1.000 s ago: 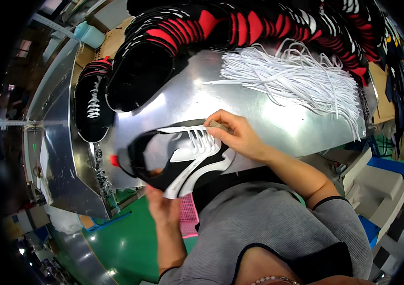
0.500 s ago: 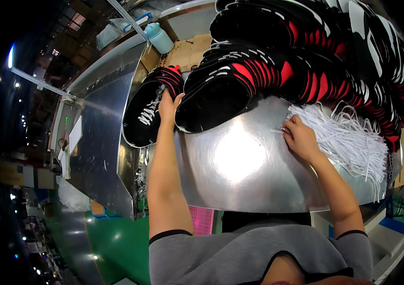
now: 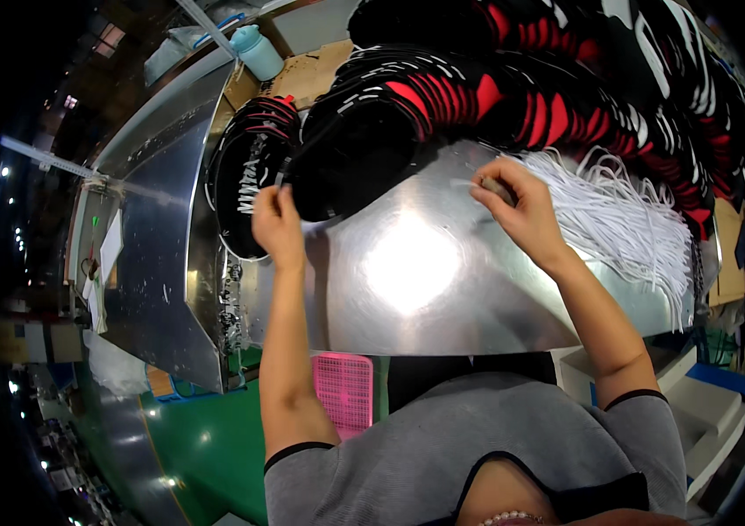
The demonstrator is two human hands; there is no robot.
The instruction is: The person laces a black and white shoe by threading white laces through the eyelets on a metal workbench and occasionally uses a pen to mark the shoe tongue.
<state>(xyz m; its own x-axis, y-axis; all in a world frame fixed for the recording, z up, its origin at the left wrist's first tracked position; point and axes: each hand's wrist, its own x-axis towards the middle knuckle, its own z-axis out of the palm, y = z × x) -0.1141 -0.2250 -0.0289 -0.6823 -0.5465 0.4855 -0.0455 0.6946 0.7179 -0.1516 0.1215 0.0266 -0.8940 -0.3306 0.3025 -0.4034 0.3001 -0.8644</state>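
My left hand (image 3: pixel 279 232) is closed at the near left edge of the front black shoe upper (image 3: pixel 351 162), its thumb and fingers pinching that edge. This upper heads a long overlapping row with red and white stripes. Just left of the hand stands a smaller stack of black shoe uppers (image 3: pixel 241 175) with white lacing. Above the metal tabletop, my right hand (image 3: pixel 526 210) is closed on a small brownish object with a pale tip, too blurred to name. Beside it lies a heap of white shoelaces (image 3: pixel 622 228).
The shiny metal table (image 3: pixel 416 307) has a raised metal side panel (image 3: pixel 149 263) at left. A light blue bottle (image 3: pixel 257 53) stands on cardboard (image 3: pixel 311 74) at the back. A pink basket (image 3: pixel 343 390) is below the near edge. More uppers (image 3: pixel 653 53) are piled far right.
My left hand has drawn back toward me from between the two stacks. My right hand has lifted off the edge of the shoelace heap. The whole view has shifted slightly.
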